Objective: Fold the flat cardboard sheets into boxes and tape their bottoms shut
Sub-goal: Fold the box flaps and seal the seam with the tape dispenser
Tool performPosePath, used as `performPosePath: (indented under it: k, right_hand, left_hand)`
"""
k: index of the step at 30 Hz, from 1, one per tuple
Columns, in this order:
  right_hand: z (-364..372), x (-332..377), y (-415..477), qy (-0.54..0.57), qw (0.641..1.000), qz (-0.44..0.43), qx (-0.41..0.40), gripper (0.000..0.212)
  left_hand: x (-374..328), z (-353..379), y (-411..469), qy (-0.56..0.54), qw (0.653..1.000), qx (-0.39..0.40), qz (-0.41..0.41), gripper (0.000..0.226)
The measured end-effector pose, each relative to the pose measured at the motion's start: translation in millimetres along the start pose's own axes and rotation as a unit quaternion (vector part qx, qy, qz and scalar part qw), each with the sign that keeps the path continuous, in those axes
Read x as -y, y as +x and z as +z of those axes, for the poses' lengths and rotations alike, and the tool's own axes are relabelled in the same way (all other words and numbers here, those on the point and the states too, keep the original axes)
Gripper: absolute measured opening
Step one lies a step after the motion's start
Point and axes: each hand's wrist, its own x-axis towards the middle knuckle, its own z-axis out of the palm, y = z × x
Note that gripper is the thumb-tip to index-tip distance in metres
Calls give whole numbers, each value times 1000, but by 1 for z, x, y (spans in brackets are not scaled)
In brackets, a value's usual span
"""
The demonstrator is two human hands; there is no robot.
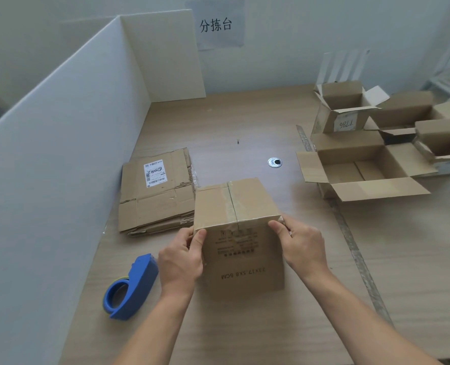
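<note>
Near the front edge of the table (245, 330), on the left, lies a blue tape holder (130, 285). Just beside it stands the box (241, 206), with its taped bottom facing up. The left hand (181, 262) grips its top left corner and the right hand (301, 246) grips its top right corner, thumbs on the front. Farther back, by the left edge, lies a pile of flat cardboard sheets (156, 196). Open boxes (360, 169) sit along the far right edge.
</note>
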Motion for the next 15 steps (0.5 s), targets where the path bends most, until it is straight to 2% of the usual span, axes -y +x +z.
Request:
performPosePath:
  k: [5, 7, 9, 11, 15]
  right_hand:
    - [4, -6, 2, 13, 999, 28, 27, 15]
    - [3, -9, -1, 58, 994, 55, 73, 27]
    - [2, -11, -3, 112, 985, 86, 102, 28]
    - [-1, -12, -3, 175, 972, 114, 108, 26]
    - [-12, -5, 2, 266, 939, 181, 118, 39]
  left_hand:
    - [4, 2, -1, 3, 1000, -2, 4, 19]
    - [9, 0, -2, -30, 999, -2, -11, 20]
    - [11, -1, -6, -69, 997, 4, -35, 25]
    - [10, 0, -11, -99, 993, 15, -56, 28]
    - [13, 7, -15, -149, 985, 41, -81, 27]
